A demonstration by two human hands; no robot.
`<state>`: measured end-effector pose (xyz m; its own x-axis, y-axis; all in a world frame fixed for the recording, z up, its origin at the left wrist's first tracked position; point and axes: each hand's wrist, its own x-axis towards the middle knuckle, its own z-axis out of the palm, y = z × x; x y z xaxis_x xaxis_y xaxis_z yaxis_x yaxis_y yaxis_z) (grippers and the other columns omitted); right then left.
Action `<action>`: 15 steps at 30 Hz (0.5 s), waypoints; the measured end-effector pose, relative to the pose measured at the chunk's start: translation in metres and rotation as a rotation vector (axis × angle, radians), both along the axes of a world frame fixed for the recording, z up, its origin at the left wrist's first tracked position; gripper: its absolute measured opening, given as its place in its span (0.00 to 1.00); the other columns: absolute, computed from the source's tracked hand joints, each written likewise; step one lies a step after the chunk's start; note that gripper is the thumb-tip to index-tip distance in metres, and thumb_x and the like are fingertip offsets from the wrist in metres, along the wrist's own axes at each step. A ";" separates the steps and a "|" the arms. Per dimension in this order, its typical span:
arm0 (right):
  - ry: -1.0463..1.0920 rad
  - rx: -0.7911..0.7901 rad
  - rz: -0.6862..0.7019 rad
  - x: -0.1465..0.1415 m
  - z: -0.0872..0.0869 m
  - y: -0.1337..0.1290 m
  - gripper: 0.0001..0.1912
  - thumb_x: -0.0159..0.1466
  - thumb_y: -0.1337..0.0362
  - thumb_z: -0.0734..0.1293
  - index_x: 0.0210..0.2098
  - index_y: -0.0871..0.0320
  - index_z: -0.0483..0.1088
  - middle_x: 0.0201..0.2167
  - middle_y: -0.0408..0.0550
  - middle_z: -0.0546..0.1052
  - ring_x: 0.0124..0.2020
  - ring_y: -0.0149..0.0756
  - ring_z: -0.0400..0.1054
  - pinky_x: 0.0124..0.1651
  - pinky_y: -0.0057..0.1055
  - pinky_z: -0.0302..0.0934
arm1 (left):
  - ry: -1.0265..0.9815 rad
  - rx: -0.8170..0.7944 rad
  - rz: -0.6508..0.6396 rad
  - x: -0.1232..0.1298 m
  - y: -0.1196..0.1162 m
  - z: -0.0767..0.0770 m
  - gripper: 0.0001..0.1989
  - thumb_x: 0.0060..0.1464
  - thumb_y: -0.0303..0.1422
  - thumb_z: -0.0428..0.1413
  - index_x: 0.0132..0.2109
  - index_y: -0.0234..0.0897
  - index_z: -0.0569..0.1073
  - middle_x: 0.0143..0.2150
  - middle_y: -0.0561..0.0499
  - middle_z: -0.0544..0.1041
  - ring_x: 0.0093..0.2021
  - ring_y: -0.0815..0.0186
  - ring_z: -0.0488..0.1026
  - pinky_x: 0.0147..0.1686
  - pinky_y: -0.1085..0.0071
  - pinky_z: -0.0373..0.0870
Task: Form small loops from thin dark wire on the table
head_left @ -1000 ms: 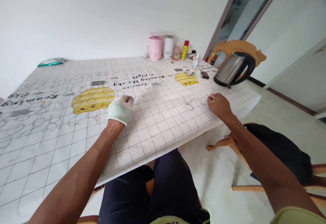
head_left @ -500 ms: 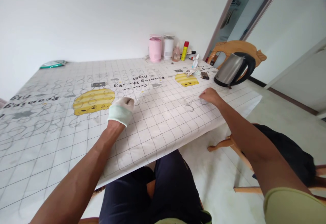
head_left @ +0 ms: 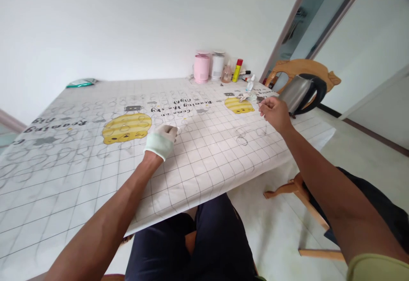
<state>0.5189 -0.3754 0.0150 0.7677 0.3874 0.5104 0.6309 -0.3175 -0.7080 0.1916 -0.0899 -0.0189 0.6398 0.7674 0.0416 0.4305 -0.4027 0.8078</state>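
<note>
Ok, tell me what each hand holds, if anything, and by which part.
Left hand, gloved and curled: cannot tell. Right hand, pinched: cannot tell either; anything there is too thin to make out.

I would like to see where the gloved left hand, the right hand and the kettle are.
Gloved left hand [head_left: 162, 139]: head view, back of the hand.
Right hand [head_left: 278, 113]: head view, back of the hand.
Kettle [head_left: 295, 91]: head view, silver side of its body.

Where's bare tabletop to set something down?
Bare tablecloth runs between the gloved left hand and the thin dark loops, down to the near edge. Crowded: back right, with pink canister, white canister and kettle; faint rings cover much of the left.
</note>
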 end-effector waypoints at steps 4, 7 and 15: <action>-0.614 -0.049 0.158 -0.063 0.004 0.032 0.03 0.71 0.66 0.69 0.42 0.53 0.77 0.40 0.50 0.82 0.41 0.42 0.77 0.44 0.39 0.73 | -0.308 -0.448 -0.143 -0.002 -0.002 -0.005 0.21 0.66 0.49 0.58 0.41 0.32 0.78 0.35 0.42 0.82 0.29 0.62 0.78 0.34 0.64 0.76; -0.914 -0.119 0.336 -0.107 -0.002 0.060 0.07 0.73 0.69 0.67 0.44 0.52 0.78 0.41 0.51 0.83 0.44 0.44 0.78 0.48 0.41 0.73 | -0.424 -0.744 -0.342 -0.004 -0.001 -0.008 0.33 0.59 0.60 0.63 0.47 0.29 0.79 0.37 0.40 0.82 0.28 0.63 0.77 0.33 0.64 0.76; -1.146 -0.102 0.606 -0.148 -0.036 0.124 0.13 0.74 0.73 0.66 0.50 0.50 0.78 0.44 0.50 0.83 0.47 0.43 0.78 0.49 0.41 0.78 | -0.568 -0.837 -0.466 -0.009 -0.001 -0.002 0.30 0.59 0.55 0.66 0.49 0.28 0.79 0.37 0.42 0.82 0.27 0.66 0.76 0.32 0.65 0.77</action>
